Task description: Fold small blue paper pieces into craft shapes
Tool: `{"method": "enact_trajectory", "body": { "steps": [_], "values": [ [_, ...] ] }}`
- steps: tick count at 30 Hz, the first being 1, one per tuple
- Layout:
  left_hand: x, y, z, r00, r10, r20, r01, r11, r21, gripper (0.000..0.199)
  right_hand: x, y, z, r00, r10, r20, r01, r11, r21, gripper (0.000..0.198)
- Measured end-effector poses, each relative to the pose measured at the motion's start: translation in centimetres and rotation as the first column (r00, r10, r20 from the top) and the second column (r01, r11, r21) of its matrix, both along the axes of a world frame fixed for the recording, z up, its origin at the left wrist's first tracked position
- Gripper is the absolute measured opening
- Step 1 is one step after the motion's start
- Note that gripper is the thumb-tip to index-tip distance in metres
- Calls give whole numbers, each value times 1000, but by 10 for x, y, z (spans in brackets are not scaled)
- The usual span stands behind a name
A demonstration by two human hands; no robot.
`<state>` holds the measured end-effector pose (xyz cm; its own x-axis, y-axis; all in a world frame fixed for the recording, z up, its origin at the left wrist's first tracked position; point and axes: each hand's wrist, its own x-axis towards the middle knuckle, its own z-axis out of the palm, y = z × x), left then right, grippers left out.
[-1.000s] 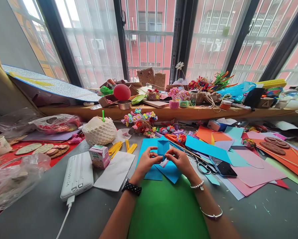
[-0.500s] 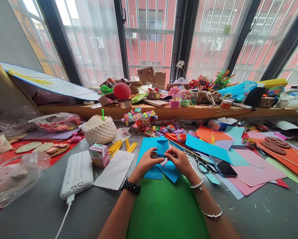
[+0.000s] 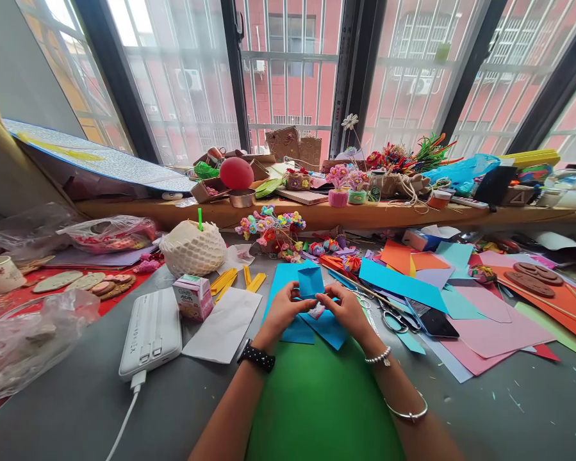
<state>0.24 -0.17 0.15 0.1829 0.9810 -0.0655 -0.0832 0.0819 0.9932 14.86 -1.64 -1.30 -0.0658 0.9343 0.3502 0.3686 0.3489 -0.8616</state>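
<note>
A small folded piece of blue paper [image 3: 311, 282] stands upright between my hands. My left hand [image 3: 285, 312] pinches its lower left edge with thumb and fingers. My right hand [image 3: 346, 312] has its fingertips closed on the lower right corner. Beneath them lie more blue paper sheets [image 3: 333, 331], with a small white and pink patterned item [image 3: 317, 312] partly hidden by the fingers. Scissors [image 3: 394, 319] lie to the right of my right hand, beside a phone [image 3: 436, 323].
A large rounded green thing [image 3: 323, 403] bulges up between my forearms. To the left are white paper [image 3: 224, 325], a small carton [image 3: 193, 298], a power bank [image 3: 152, 333] with its cable, and a foam-netted coconut [image 3: 193, 250]. Coloured paper sheets [image 3: 501, 317] spread across the right.
The folded blue paper has shifted slightly left and down, tilting a little. Both hands keep their hold, and the view has moved slightly.
</note>
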Motion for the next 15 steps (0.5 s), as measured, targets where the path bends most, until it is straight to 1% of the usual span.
{"method": "enact_trajectory", "body": {
  "steps": [3,7,9,11,13,15],
  "values": [
    [0,1,-1,995,-90,30,90,996,-1,50,0,0,0,1000,21,13,-21,1000,0,22],
    [0,2,-3,992,-124,35,125,992,-11,53,1,0,1,1000,12,28,-12,1000,2,22],
    [0,1,-3,992,-124,36,125,992,-22,54,1,0,2,999,-9,52,9,1000,-2,23],
    [-1,0,-1,995,-95,30,96,995,-29,56,1,0,3,997,-23,74,24,1000,-10,23],
    [-1,-2,1,998,-49,25,50,998,-28,58,1,-1,3,996,-19,89,20,1000,-13,24],
    [-2,-3,3,999,-43,33,44,998,-33,59,0,-2,4,996,-4,87,6,1000,-15,25]
  ]
}}
